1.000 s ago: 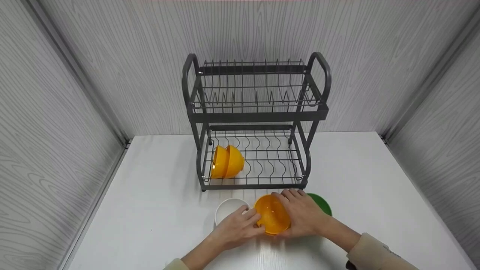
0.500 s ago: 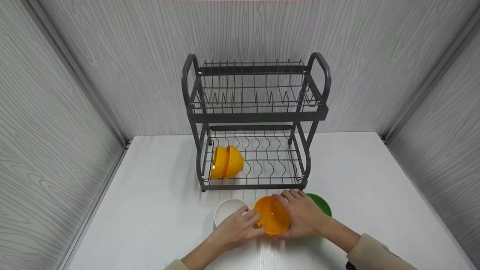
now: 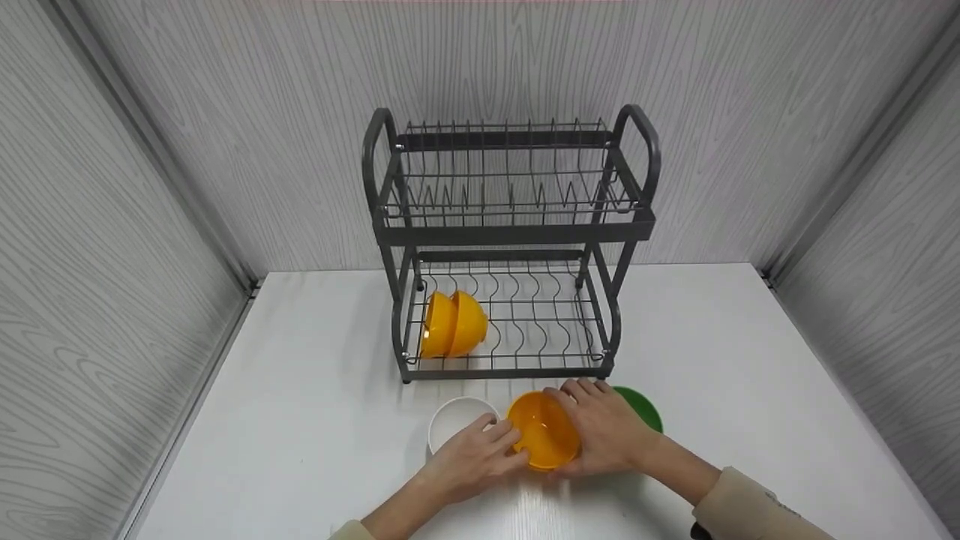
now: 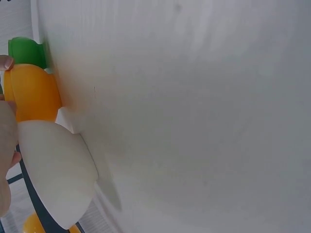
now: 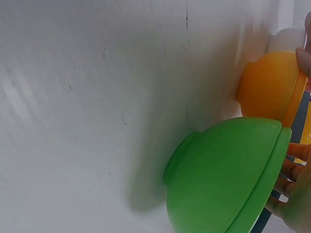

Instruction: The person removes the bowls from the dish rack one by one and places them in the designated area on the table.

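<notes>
An orange bowl [image 3: 538, 429] stands upright on the white table between both hands. My left hand [image 3: 474, 460] pinches its left rim with thumb and fingers. Across its right side lies my right hand [image 3: 609, 427], gripping the rim with the thumb towards me and the fingers at the far side. A white bowl [image 3: 452, 421] sits to the left, partly behind the left hand. To the right, a green bowl [image 3: 639, 409] is partly covered by the right hand. In the right wrist view a line runs below the rim of the green bowl [image 5: 221, 170]; whether bowls are nested I cannot tell.
Behind the bowls stands a black two-tier dish rack [image 3: 517, 234]. Two orange bowls [image 3: 454, 324] lean on their sides at the left of its lower tier. Grey wood-patterned walls [image 3: 135, 225] enclose the white table [image 3: 300, 405] at the back and sides.
Hardly anything differs. Both hands stay at the orange bowl, and the bowls and rack keep their places.
</notes>
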The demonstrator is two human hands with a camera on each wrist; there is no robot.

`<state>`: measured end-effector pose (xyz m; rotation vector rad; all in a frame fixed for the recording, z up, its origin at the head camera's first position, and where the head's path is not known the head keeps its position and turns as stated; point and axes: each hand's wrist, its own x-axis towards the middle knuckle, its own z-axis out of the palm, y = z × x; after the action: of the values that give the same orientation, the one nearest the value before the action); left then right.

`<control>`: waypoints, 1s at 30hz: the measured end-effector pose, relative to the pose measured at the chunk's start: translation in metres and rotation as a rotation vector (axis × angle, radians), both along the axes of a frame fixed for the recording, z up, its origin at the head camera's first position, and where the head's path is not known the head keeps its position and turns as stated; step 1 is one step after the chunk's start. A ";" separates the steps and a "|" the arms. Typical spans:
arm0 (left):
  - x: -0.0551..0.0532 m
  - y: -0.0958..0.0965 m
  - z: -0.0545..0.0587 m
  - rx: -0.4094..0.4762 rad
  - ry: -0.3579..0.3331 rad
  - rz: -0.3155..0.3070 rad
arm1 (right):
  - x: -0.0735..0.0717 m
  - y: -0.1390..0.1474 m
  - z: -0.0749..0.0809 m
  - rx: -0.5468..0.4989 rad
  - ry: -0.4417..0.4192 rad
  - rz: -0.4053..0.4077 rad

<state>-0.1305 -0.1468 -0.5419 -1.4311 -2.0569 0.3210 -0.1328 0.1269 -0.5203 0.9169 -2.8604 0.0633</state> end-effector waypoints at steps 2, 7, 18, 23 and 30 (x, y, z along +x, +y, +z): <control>-0.001 0.000 0.000 0.014 -0.012 -0.004 | 0.000 0.000 0.000 -0.007 -0.018 -0.002; -0.004 -0.002 0.001 0.068 -0.040 -0.013 | 0.000 0.000 0.001 -0.008 -0.026 -0.007; -0.011 -0.016 0.012 0.145 -0.053 0.036 | 0.000 0.001 0.000 -0.013 -0.008 -0.002; -0.017 -0.024 0.016 0.172 -0.033 0.042 | 0.000 0.001 0.001 -0.005 -0.025 -0.007; -0.025 -0.039 0.023 0.185 0.002 0.089 | -0.001 0.002 0.000 -0.009 -0.028 0.003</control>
<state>-0.1556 -0.1857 -0.5192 -1.2313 -2.0930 0.1624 -0.1337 0.1285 -0.5200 0.9261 -2.8817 0.0906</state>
